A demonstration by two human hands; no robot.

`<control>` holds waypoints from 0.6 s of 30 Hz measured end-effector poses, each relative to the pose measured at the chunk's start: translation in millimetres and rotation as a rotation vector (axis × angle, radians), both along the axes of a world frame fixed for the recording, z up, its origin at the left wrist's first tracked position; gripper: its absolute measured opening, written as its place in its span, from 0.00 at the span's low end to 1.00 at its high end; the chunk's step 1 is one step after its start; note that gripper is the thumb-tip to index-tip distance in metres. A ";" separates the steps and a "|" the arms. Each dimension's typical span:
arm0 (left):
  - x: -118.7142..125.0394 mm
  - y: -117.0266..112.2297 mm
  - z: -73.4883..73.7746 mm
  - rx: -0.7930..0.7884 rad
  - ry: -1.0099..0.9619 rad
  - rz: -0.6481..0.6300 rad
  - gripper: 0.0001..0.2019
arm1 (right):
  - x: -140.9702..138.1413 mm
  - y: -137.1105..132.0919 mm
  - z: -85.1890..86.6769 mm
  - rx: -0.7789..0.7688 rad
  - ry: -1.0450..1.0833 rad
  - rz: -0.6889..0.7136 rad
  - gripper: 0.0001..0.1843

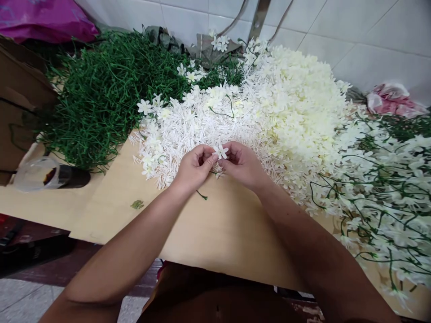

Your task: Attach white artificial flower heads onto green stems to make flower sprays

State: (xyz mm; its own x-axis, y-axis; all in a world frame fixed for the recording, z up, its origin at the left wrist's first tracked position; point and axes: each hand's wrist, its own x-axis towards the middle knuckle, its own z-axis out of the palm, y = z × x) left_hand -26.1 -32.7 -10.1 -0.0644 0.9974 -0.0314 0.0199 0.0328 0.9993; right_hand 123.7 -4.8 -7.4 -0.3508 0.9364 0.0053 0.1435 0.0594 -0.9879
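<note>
My left hand (193, 168) and my right hand (243, 165) meet over the near edge of a large heap of white plastic flowers (269, 116). Between their fingertips sits one small white flower (220, 151). The left hand is closed on a thin green stem (202, 195) whose end sticks out below the palm. The right hand pinches the white flower at its top. Both wrists rest on a pale wooden board (215, 229).
A tangled pile of green stems (101, 94) lies at the back left. Finished stems with white flowers (387, 193) are heaped on the right. A clear plastic cup (37, 174) lies on its side at the left, near a cardboard box (20, 103). Tiled wall behind.
</note>
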 end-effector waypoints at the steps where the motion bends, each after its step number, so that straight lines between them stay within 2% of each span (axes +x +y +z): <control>1: -0.6 0.4 0.8 -0.005 0.006 0.002 0.07 | 2.3 0.3 0.1 0.007 -0.028 -0.005 0.11; 6: -4.6 0.3 2.5 -0.012 0.050 0.021 0.06 | 18.4 3.0 3.2 0.075 -0.125 -0.012 0.09; 13: -5.5 -1.7 1.1 0.020 0.195 0.034 0.06 | 23.3 1.0 8.7 0.349 -0.247 -0.202 0.07; 15: -4.9 -2.1 1.9 0.011 0.206 0.031 0.05 | 21.1 -0.8 10.1 0.380 -0.274 -0.199 0.06; 18: -3.9 -2.7 3.0 0.001 0.222 0.024 0.05 | 18.0 -3.7 13.4 0.340 -0.282 -0.143 0.07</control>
State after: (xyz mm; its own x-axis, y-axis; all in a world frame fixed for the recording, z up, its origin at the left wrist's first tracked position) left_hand -30.0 -35.4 -7.1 -0.0934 0.9955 -0.0130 0.2389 0.0350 0.9704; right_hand 141.6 -8.5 6.0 -0.2502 0.9372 0.2430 0.4342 0.3329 -0.8370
